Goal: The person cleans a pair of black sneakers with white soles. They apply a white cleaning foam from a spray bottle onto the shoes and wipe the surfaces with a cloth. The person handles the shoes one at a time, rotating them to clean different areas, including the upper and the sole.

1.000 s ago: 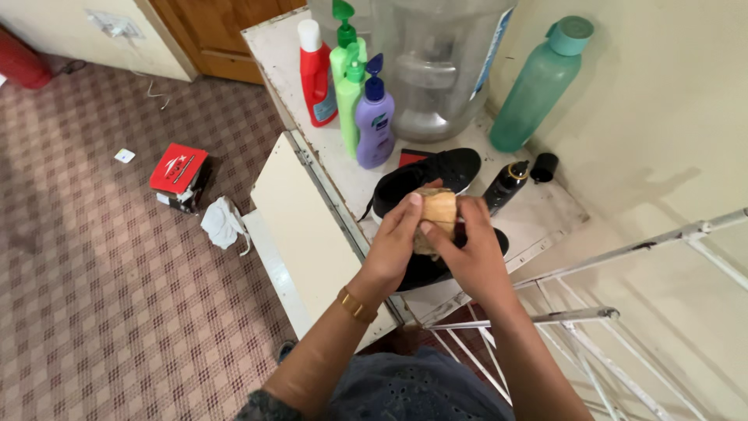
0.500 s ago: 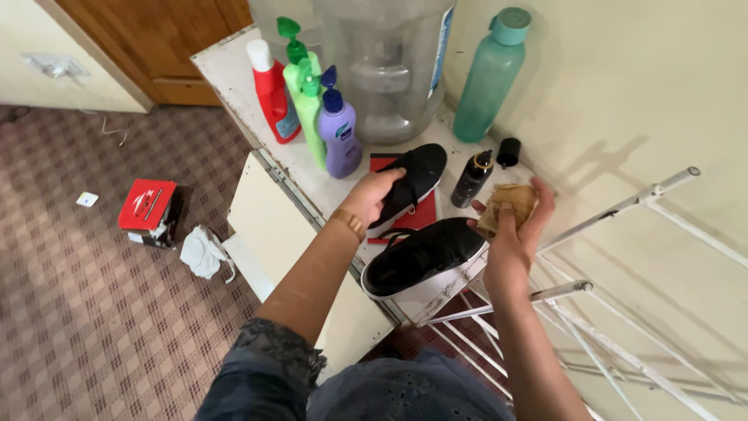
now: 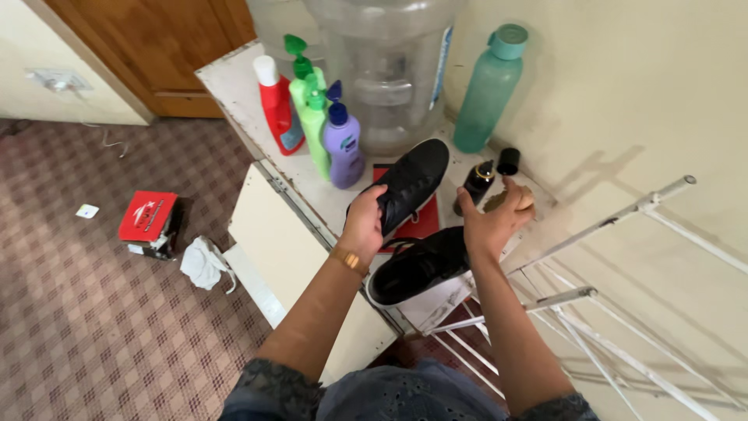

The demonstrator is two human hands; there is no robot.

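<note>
Left hand (image 3: pixel 365 222) grips the black shoe (image 3: pixel 411 183), toe pointing up-right; right hand (image 3: pixel 487 222) clutches a tan cloth (image 3: pixel 510 201).

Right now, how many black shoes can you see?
2. One shoe is lifted in the left hand, above a red box. The other shoe lies on the table below, near its front edge. No more are visible.

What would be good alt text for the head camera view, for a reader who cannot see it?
A person's left hand lifts a black shoe above a white table, while the right hand holds a tan cloth. A second black shoe lies at the table edge, with cleaning bottles and a teal bottle behind.
</note>
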